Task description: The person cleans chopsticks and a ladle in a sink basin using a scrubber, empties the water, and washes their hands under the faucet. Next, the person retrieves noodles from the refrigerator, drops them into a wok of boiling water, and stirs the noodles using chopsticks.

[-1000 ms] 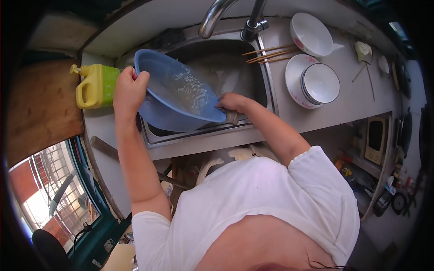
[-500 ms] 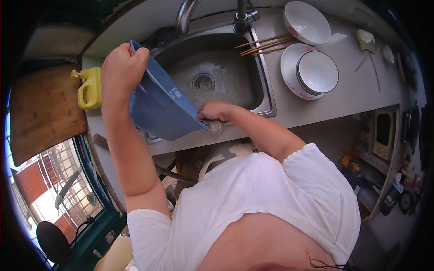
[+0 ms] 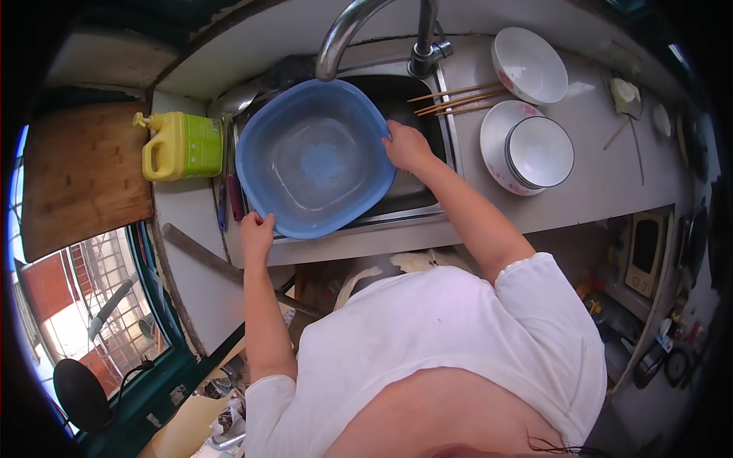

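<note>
Brown wood makes up the board (image 3: 88, 179) beyond the left edge of the counter (image 3: 603, 175). Beside it, near the counter's left end, stands a yellow pump jug (image 3: 183, 145). A blue handle (image 3: 222, 206) and a purple handle (image 3: 234, 197) lie at the sink's left rim.

Next comes the left hand (image 3: 256, 235), thumb and fingers pinching the near-left rim of the blue basin (image 3: 314, 160). The basin is over the left and middle of the sink (image 3: 456, 153), near the spout of the tap (image 3: 336, 46); whether it rests on the sink's rim I cannot tell. The right hand (image 3: 408, 149) grips the basin's right rim, its underside fingers hidden.

Chopsticks (image 3: 460, 102) jut over the sink's right rim. Further right, small bowls (image 3: 540, 151) sit stacked on a flowered plate (image 3: 492, 149), with a large bowl (image 3: 527, 65) towards the counter's back edge.

A wet rim could slip from the left pinch and let the basin tip; lifting it could bump the spout, and a swing rightward could sweep the chopsticks into the sink.

The jug's green label carries print too small to read; no brand is legible.
</note>
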Demonstrator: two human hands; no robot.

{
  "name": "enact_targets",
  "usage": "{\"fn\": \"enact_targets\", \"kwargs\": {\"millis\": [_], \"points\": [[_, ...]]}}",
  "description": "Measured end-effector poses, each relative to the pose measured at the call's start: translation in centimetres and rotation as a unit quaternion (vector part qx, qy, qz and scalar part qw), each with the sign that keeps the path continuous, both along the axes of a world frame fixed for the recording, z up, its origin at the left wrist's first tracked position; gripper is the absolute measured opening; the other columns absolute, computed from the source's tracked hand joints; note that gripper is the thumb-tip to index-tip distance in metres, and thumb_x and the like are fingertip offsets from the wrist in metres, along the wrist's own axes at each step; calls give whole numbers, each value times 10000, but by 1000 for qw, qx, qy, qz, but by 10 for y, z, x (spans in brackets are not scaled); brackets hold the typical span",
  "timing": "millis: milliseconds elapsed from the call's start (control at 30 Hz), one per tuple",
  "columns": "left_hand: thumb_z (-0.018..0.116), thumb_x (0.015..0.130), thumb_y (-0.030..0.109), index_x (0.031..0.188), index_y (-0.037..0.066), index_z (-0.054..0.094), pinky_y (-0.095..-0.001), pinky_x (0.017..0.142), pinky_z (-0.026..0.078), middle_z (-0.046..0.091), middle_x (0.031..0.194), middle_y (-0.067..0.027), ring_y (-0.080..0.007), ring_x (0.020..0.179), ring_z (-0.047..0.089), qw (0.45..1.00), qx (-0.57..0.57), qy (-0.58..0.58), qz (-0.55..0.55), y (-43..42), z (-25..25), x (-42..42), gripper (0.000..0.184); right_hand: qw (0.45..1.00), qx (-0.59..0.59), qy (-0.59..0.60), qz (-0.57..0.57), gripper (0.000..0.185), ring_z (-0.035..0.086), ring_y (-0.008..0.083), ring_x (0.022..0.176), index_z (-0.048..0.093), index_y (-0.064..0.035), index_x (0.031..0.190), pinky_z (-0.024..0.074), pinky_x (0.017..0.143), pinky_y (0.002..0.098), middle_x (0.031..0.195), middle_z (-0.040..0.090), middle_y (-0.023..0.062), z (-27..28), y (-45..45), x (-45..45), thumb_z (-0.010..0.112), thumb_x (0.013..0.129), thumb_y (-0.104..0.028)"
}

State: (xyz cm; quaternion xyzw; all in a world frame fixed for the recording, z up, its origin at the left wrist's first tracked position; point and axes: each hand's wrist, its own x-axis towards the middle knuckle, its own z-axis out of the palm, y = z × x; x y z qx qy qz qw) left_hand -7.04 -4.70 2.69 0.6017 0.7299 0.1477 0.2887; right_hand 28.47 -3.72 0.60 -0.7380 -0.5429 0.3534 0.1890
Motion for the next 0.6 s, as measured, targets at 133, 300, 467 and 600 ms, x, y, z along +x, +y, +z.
{"fn": "enact_targets", "kwargs": {"millis": [133, 300, 467, 600], "points": [[617, 718, 350, 644, 23, 541, -418, 719, 381, 575, 768, -106, -284, 770, 526, 978, -71, 194, 20, -21, -49, 26, 343, 993, 64, -88, 48, 180, 575, 350, 870, 526, -6, 929, 458, 760, 422, 888, 596, 186, -12, 30, 0, 510, 810, -141], [607, 717, 432, 686, 49, 602, -475, 883, 289, 598, 891, -83, -275, 982, 486, 967, -113, 229, 19, -28, -48, 43, 385, 949, 260, -172, 35, 116, 567, 328, 817, 536, -23, 864, 468, 726, 400, 795, 571, 141, -19, 39, -9, 512, 791, -111], [596, 719, 463, 758, 56, 638, -473, 933, 247, 604, 947, -76, -254, 1071, 449, 972, -83, 222, -2, -35, -43, 43, 412, 948, 296, -113, 10, 96, 553, 294, 772, 548, -50, 839, 449, 678, 397, 784, 562, 112, 54, 6, 2, 540, 783, -127], [593, 728, 469, 979, 42, 606, -490, 951, 233, 566, 1073, -100, -278, 1118, 422, 979, -121, 163, -1, -32, -57, 25, 495, 922, 310, -232, -36, 100, 540, 294, 773, 553, -54, 810, 429, 689, 393, 784, 550, 110, 66, -16, 37, 576, 759, -137]]}}
